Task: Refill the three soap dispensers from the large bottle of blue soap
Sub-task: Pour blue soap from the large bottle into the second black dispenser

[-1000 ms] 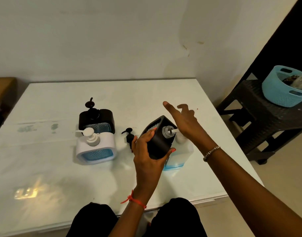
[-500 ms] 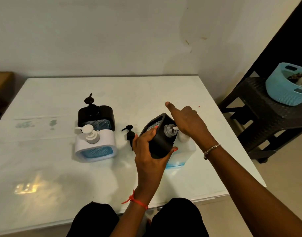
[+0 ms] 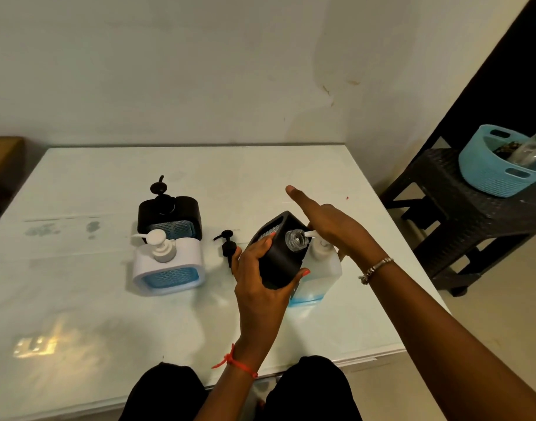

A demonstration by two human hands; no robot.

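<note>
The person sits at the white table with both arms out over it. The left hand grips a black dispenser from below, fingers and thumb wrapped round its body. It is lifted off the table and tilted so its open clear neck faces right. That neck sits right at the white spout of the bottle, which stands on the table just to the right of the dispenser, blue soap showing low in it. The right hand lies flat over the bottle's pump, fingers straight and together, gripping nothing. The palm hides the pump head, so I cannot tell whether it is pressing down. A loose pump lies on the table just left of the left hand. Further left stands the white dispenser, pump fitted, and close behind it a second black dispenser, pump also on. Off to the right, a blue basket rests on a dark stool.
</note>
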